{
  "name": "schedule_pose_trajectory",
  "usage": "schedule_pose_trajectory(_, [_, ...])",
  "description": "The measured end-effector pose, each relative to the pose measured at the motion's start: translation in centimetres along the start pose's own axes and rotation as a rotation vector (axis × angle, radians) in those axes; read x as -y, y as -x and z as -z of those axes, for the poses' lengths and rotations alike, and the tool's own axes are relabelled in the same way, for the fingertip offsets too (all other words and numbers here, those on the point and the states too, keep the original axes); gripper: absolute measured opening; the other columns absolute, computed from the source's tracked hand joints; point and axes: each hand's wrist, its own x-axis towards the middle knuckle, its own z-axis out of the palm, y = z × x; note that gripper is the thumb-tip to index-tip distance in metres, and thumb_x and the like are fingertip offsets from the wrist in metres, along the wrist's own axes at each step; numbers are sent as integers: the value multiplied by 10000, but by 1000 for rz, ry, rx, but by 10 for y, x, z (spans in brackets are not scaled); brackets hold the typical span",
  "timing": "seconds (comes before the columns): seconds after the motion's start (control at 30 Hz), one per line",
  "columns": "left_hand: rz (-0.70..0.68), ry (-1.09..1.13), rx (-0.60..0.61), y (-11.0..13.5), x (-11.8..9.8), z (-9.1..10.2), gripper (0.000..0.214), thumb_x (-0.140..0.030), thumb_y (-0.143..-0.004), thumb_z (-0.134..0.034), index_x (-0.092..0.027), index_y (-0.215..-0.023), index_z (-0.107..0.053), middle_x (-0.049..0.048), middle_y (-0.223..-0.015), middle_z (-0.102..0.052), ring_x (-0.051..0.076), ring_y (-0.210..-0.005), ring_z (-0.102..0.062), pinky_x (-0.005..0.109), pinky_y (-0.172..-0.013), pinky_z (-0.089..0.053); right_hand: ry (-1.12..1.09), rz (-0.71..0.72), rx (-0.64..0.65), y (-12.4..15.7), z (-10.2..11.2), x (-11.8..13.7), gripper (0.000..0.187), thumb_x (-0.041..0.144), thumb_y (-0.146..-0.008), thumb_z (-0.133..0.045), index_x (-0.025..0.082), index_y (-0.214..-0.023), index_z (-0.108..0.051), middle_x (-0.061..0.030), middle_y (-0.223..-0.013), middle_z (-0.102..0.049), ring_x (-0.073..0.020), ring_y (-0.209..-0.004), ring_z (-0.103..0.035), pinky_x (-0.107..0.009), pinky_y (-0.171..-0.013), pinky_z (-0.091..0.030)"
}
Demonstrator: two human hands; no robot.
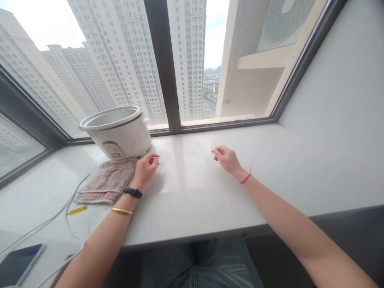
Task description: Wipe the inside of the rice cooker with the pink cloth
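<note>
My left hand (pixel 146 170), with a dark band and a gold bangle at the wrist, is loosely closed over the counter, thumb and fingertips drawn together. Nothing shows in it. Just behind it stands a white electric rice cooker (pixel 127 138), its lid off and its rim open. A folded brown-and-white checked cloth (pixel 105 182) lies left of that hand, partly in front of the cooker. Over the right part of the counter, my right hand (pixel 228 159) has its fingers curled closed, with no object visible in them. A red string circles the right wrist.
The pale speckled counter (pixel 192 208) runs along brown-framed windows (pixel 168 68). A grey-white cable (pixel 57 216) with a yellow tag (pixel 77 210) loops at left. A dark-screened device (pixel 21 264) lies at the lower left. A white wall (pixel 339 100) rises at right.
</note>
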Motion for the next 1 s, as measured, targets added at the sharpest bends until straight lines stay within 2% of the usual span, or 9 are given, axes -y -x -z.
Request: schedule_pose_trajectory(1.0, [2, 7, 12, 0, -3, 0, 242, -365, -834, -549, -193, -924, -693, 24, -671, -687, 194, -636, -664, 284, -638, -506, 1, 1, -3, 0, 0, -2, 287, 430, -869, -551, 190, -842, -707, -12, -633, -664, -174, -650, -642, -292, -674, -470])
